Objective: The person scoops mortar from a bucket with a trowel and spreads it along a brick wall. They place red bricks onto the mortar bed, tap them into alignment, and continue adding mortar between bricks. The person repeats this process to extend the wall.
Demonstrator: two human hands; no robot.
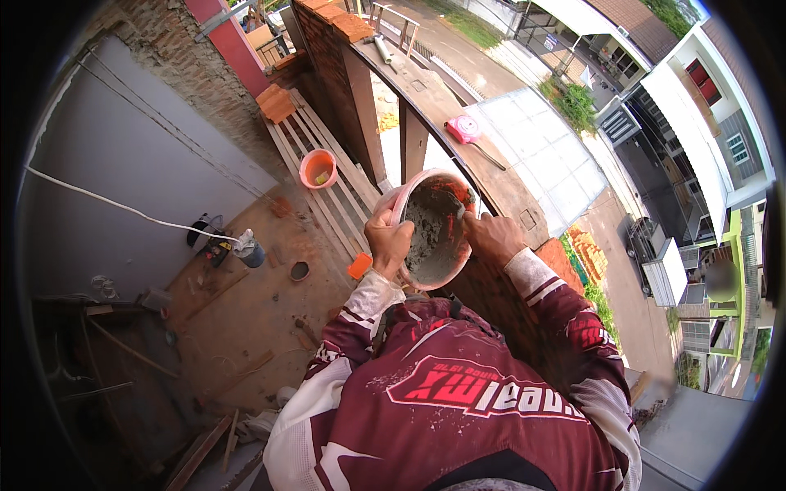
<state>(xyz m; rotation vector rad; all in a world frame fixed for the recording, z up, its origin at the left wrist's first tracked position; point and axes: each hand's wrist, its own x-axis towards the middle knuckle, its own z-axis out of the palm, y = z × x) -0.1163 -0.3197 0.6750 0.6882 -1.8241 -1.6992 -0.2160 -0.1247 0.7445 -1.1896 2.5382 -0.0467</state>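
A round pale-pink bucket point(388, 201) is tilted in front of my chest, its mouth turned up toward me. Wet grey mortar point(424, 229) coats its bottom and inner walls, and reddish patches show on the far right inside. My left hand point(390, 243) is closed on the bucket's left side, thumb near the rim. On the opposite side, my right hand point(496, 237) grips the right rim with bent fingers. The fingers under the rim are partly hidden. Both sleeves are maroon and white, with dusty cuffs.
Wooden slats point(336, 209) at the left carry a smaller orange bucket point(318, 182) and orange bricks point(277, 103). A pink reel-like object point(464, 128) lies on the ledge point(430, 98). Far below left is a debris-strewn floor point(246, 311); a white cable point(131, 209) hangs across. A street lies right.
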